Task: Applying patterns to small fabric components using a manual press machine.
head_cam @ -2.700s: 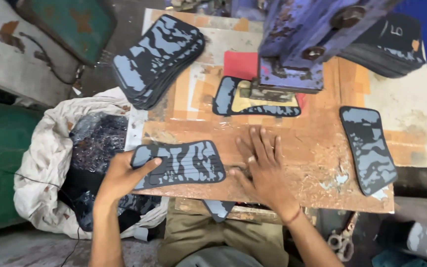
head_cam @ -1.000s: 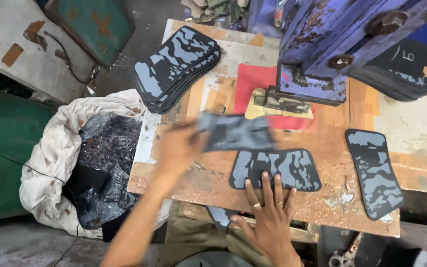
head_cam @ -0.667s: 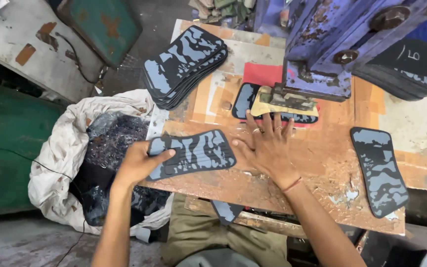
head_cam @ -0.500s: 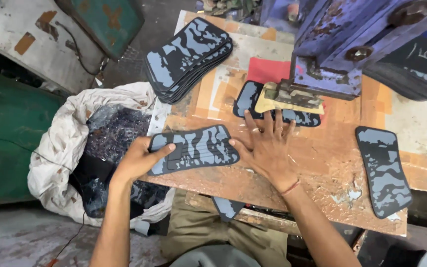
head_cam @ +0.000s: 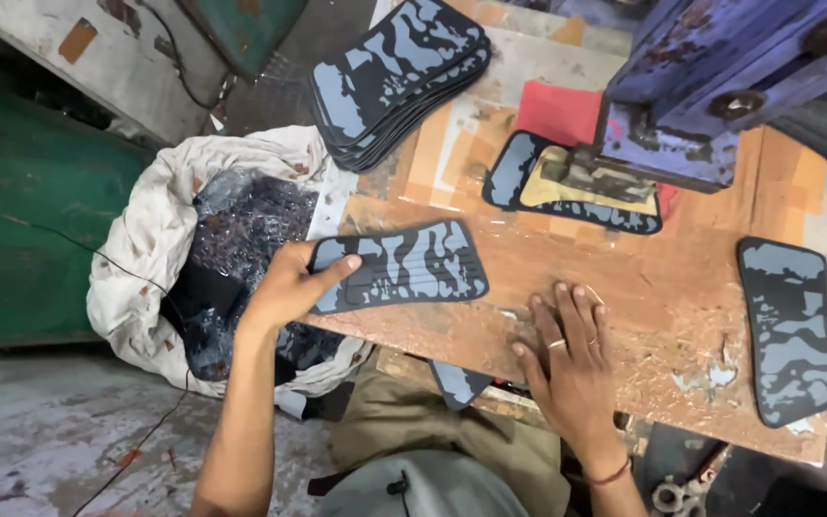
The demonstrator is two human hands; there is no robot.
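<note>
Sack (head_cam: pixel 145 249) w/ dark scraps; left hand (head_cam: pixel 289 287) grips camo sheet (head_cam: pixel 404 265), right hand (head_cam: pixel 571 359) flat, fingers spread.

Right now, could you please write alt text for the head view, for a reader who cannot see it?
A person's left hand grips a blue-grey camouflage sheet at the edge of a worn wooden table, right hand flat on the wood. A sheet stack and white sack lie left.
</note>
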